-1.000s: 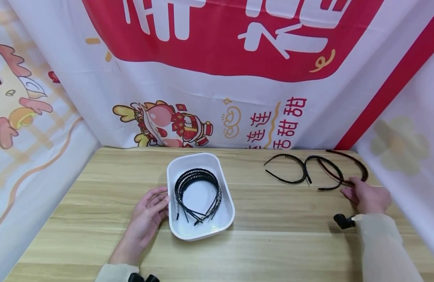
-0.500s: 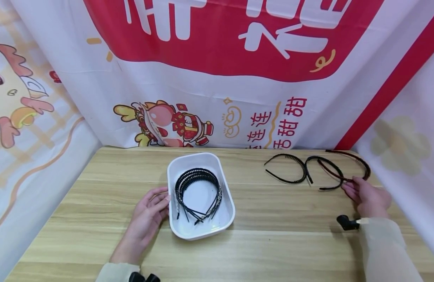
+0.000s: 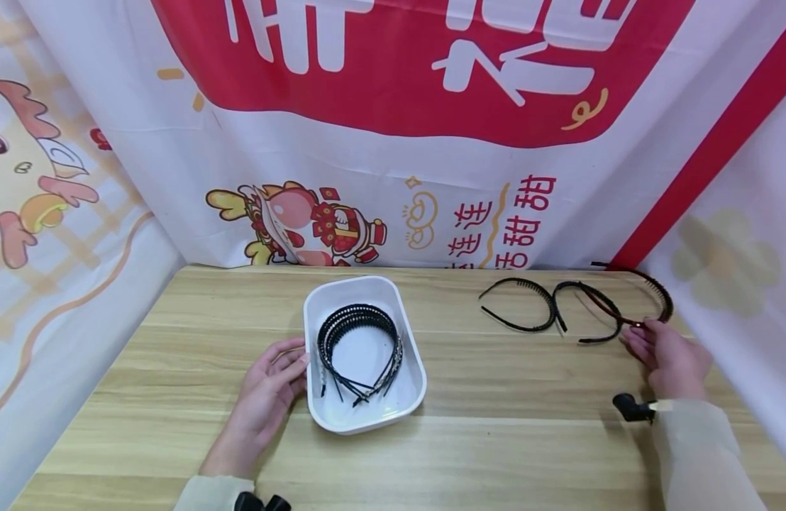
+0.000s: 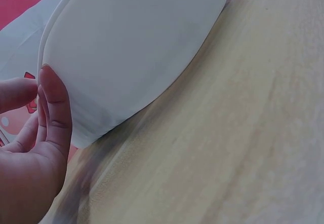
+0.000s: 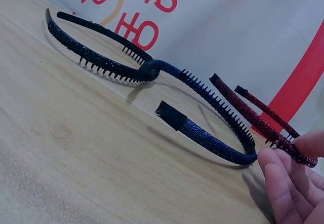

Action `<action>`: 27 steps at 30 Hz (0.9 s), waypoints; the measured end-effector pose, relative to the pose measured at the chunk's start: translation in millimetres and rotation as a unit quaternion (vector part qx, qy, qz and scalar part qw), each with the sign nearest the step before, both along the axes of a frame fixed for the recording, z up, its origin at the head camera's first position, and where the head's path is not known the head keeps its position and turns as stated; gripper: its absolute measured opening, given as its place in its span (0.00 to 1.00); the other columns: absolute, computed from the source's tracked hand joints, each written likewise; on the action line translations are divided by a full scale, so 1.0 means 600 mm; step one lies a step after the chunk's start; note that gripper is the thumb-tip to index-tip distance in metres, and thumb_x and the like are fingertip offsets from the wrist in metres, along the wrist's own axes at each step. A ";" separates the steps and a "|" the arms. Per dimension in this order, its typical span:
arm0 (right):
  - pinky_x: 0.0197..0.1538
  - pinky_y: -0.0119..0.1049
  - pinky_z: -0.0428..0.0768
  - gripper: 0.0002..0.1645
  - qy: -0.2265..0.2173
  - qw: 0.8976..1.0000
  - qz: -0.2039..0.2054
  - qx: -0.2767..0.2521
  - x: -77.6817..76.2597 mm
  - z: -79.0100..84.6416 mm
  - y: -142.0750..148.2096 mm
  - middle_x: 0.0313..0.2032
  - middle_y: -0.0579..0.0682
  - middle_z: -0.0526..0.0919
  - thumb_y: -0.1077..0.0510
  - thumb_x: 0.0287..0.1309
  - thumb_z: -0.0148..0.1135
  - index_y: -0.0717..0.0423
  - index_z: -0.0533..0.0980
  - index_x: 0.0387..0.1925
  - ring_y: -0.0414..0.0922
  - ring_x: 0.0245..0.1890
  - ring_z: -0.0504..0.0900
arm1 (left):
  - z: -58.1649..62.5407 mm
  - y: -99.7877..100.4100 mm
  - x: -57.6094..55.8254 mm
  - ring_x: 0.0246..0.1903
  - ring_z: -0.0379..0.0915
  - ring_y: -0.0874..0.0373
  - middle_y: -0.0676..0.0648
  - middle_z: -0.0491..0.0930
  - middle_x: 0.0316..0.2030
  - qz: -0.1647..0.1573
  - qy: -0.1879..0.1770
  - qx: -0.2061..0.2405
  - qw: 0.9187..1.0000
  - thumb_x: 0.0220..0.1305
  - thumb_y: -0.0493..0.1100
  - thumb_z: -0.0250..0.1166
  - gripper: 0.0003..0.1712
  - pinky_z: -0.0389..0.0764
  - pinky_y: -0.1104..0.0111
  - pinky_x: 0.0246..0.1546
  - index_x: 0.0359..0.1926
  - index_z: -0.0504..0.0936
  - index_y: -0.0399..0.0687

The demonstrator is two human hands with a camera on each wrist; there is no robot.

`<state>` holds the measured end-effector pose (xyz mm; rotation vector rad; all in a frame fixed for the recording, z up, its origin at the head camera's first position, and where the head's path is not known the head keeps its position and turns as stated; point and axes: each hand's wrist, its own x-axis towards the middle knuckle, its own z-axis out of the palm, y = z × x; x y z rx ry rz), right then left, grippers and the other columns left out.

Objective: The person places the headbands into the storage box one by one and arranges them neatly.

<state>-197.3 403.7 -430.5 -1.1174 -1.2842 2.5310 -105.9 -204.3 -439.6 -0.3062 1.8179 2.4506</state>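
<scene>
My left hand (image 3: 268, 401) is at the left side of a white plastic tray (image 3: 364, 358), and thumb and index finger pinch its rim in the left wrist view. Inside lies a stack of black toothed headbands (image 3: 355, 316). At the far right my right hand (image 3: 674, 358) pinches a dark red glittery headband (image 5: 250, 115) between thumb and fingers, its far end raised off the table. Beside it a dark blue glittery headband (image 5: 212, 143) rests on the table. A black toothed headband (image 5: 91, 59) lies farther left, meeting the blue one at its curve.
The wood-grain table (image 3: 495, 454) runs back to a printed white and red cloth (image 3: 393, 163). Another cloth wall (image 3: 731, 277) rises close beside the right hand. A black wrist device (image 3: 632, 408) sticks out from the right sleeve.
My right hand has moved slightly right, and the red headband in it has shifted right with its far end lifted. The left hand and the tray have stayed in place.
</scene>
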 end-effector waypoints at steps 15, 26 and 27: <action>0.30 0.35 0.90 0.17 -0.008 0.999 -0.015 0.048 0.004 -0.002 -0.009 0.20 0.50 0.90 0.63 0.70 0.69 0.54 0.86 0.22 0.44 0.23 0.92 | -0.001 -0.001 0.001 0.43 0.83 0.62 0.56 0.86 0.45 -0.001 0.000 -0.004 1.000 0.74 0.31 0.64 0.17 0.87 0.70 0.45 0.60 0.78 0.48; 0.34 0.36 0.92 0.06 0.022 0.997 -0.029 0.071 0.008 0.014 -0.023 0.24 0.51 0.91 0.64 0.64 0.75 0.54 0.87 0.30 0.45 0.25 0.92 | -0.001 -0.001 0.000 0.43 0.83 0.63 0.56 0.86 0.45 0.000 -0.001 -0.002 1.000 0.74 0.31 0.64 0.17 0.87 0.70 0.45 0.59 0.78 0.48; 0.34 0.36 0.92 0.07 0.028 0.997 -0.024 0.074 0.009 0.016 -0.026 0.25 0.51 0.91 0.63 0.65 0.75 0.54 0.87 0.30 0.45 0.26 0.92 | -0.001 -0.001 0.000 0.43 0.83 0.63 0.56 0.86 0.45 0.000 -0.001 -0.002 1.000 0.74 0.31 0.64 0.17 0.87 0.70 0.45 0.59 0.78 0.48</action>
